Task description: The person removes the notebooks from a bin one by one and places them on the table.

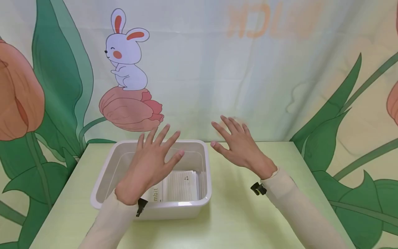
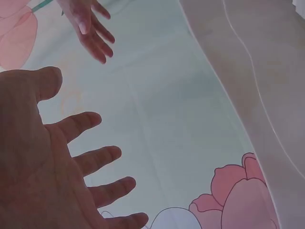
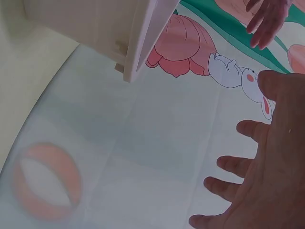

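My left hand [image 1: 152, 162] hovers over the white plastic bin [image 1: 207, 166], palm down with its fingers spread. In the left wrist view the same hand [image 2: 43, 157] has nothing in its fingers. To the right of the bin, my right hand [image 1: 240, 147] is raised above the table, fingers apart and holding nothing. The right wrist view shows that hand [image 3: 257, 176] with the bin's rim [image 3: 143, 43] off to one side. Inside the bin lie notebooks or paper pads [image 1: 181, 186] with lined covers and printed lettering; my left hand and wrist hide part of them.
The bin stands on a pale green table [image 1: 242, 214], left of the middle. Behind the table hangs a cloth backdrop [image 1: 199, 69] printed with a rabbit, tulips and leaves. Small black clips [image 1: 258, 188] sit at both sleeve cuffs.
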`<state>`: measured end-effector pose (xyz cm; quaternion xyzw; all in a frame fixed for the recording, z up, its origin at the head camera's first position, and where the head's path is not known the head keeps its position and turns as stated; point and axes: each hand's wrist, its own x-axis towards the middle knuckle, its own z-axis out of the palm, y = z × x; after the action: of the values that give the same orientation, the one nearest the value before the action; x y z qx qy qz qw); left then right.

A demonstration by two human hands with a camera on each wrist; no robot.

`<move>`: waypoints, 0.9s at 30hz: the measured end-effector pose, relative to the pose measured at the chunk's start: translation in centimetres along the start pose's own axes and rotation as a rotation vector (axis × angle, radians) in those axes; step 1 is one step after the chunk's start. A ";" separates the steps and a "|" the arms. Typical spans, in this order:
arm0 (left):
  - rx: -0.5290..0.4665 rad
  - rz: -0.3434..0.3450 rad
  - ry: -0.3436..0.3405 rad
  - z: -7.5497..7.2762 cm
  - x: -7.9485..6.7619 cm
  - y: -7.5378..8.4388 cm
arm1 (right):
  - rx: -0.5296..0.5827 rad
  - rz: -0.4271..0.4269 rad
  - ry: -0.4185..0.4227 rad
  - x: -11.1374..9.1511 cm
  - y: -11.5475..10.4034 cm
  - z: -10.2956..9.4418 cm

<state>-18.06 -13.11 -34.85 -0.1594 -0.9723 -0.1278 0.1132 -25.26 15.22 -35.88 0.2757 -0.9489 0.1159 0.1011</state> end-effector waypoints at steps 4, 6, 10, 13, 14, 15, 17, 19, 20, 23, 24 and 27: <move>0.021 0.030 0.044 0.1 -1.6 0.0 | 0.012 -0.064 0.026 0.2 -0.3 0.1; 0.038 0.042 0.063 0.4 -2.4 0.1 | 0.019 -0.100 0.034 0.3 -0.4 0.2; 0.066 0.064 0.099 0.9 -4.1 0.0 | 0.032 -0.168 0.039 0.7 -0.8 0.4; 0.080 0.070 0.125 1.3 -5.2 -0.1 | 0.024 -0.209 0.040 1.0 -1.1 0.4; 0.086 0.071 0.131 1.5 -5.5 -0.1 | 0.016 -0.220 0.041 1.1 -1.2 0.5; 0.092 0.071 0.137 1.7 -5.8 -0.1 | 0.009 -0.227 0.038 1.2 -1.3 0.5; 0.103 0.071 0.149 2.0 -6.4 -0.1 | -0.007 -0.243 0.033 1.4 -1.5 0.6; 0.114 0.074 0.157 2.5 -7.1 0.0 | -0.020 -0.260 0.032 1.6 -1.8 0.6; 0.119 0.074 0.159 2.7 -7.4 0.0 | -0.025 -0.270 0.030 1.7 -1.9 0.6; 0.123 0.069 0.155 3.6 -8.6 0.2 | -0.037 -0.302 0.030 2.0 -2.4 0.7; 0.128 0.065 0.155 3.9 -8.9 0.2 | -0.038 -0.313 0.029 2.0 -2.6 0.7; 0.149 0.053 0.160 4.7 -9.9 0.3 | -0.048 -0.335 0.020 2.3 -3.2 0.7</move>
<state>-9.67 -14.27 -41.85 -0.1653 -0.9625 -0.0643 0.2055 -25.52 11.25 -35.45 0.4264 -0.8910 0.0774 0.1351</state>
